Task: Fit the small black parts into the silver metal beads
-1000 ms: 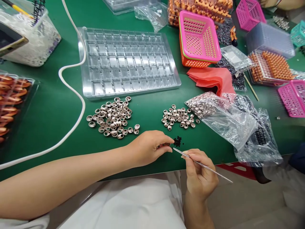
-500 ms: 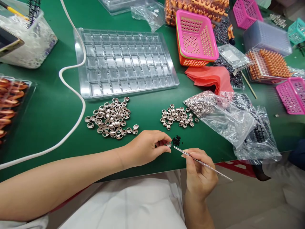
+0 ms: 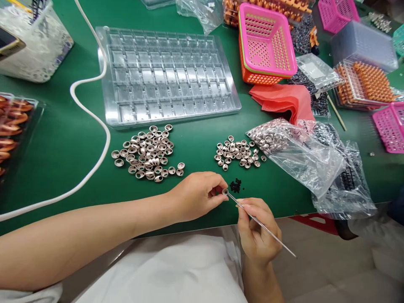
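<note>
Having brought the slim metal tool (image 3: pixel 262 225), gripped in the right hand (image 3: pixel 259 239), up to the small metal ring (image 3: pixel 225 192), keep that ring steady in the pinch of the left hand (image 3: pixel 196 195), near the black bits (image 3: pixel 235 185), and guide the tip lightly.

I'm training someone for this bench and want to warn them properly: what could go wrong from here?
The left hand has the small metal part only at its fingertips, with the tip of the thin metal tool right at it; a slip by the right hand might knock the part loose or poke a finger.

The black pieces lie loose just past those fingertips, so a brush could scatter them.
</note>
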`<state>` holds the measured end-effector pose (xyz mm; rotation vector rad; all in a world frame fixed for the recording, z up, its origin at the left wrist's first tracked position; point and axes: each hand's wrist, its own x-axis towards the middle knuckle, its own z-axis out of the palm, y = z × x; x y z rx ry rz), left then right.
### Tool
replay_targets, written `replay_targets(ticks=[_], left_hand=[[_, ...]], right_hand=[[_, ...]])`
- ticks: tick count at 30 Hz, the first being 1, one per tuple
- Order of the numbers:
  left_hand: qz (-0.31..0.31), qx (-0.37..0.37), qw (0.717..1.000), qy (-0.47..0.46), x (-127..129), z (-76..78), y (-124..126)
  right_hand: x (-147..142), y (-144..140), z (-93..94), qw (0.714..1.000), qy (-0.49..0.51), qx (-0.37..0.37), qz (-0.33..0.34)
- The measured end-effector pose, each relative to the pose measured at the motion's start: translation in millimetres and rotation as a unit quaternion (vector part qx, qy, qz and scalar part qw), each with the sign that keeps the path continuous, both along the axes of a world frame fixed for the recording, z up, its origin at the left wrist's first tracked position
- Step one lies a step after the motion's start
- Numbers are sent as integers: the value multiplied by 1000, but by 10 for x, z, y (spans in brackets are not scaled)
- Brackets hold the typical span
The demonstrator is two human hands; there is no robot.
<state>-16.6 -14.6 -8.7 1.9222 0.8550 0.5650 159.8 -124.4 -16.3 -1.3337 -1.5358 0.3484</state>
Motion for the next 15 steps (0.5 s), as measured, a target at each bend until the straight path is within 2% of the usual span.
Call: replay_targets(ticks=[15], left_hand=[[-4, 36, 999, -3, -13, -7, 0]], right_hand=[[-23, 0, 9, 1000, -25, -12, -3]])
